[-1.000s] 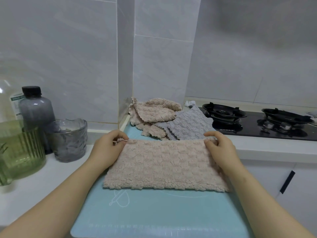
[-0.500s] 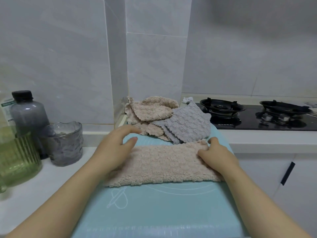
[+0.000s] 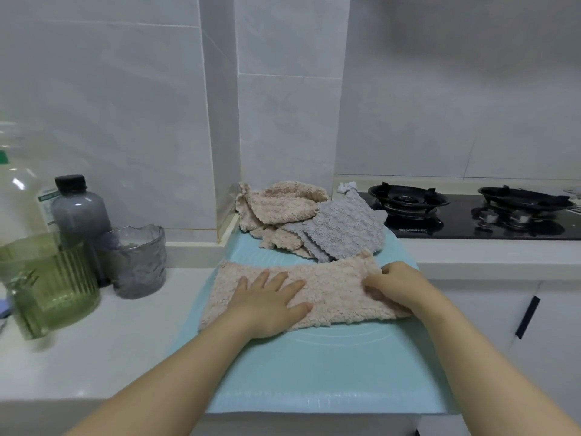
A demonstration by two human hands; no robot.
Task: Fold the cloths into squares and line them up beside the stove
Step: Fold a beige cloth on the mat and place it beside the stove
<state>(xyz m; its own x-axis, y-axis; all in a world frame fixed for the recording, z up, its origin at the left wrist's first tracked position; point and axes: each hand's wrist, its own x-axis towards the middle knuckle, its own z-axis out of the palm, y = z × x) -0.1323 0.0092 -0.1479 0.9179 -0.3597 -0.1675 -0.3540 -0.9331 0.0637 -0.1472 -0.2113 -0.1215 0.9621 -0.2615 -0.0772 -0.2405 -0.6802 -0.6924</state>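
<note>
A beige cloth (image 3: 330,287), folded into a long strip, lies across the light blue mat (image 3: 314,372). My left hand (image 3: 267,303) presses flat on its left half with fingers spread. My right hand (image 3: 396,287) grips the strip's right end, fingers curled around the edge. Behind the strip sits a loose pile with a crumpled beige cloth (image 3: 279,206) and a grey cloth (image 3: 342,228). The black gas stove (image 3: 471,218) is at the right on the counter.
On the white counter at the left stand a green ribbed glass jug (image 3: 50,284), a grey textured cup (image 3: 138,259), a dark-capped bottle (image 3: 78,212) and a clear bottle (image 3: 15,196). A tiled wall corner rises behind the pile. White cabinet doors hang below the stove.
My left hand let go of the strip's far left corner and moved right, now pressing flat on the cloth. My right hand shifted to grip the right end.
</note>
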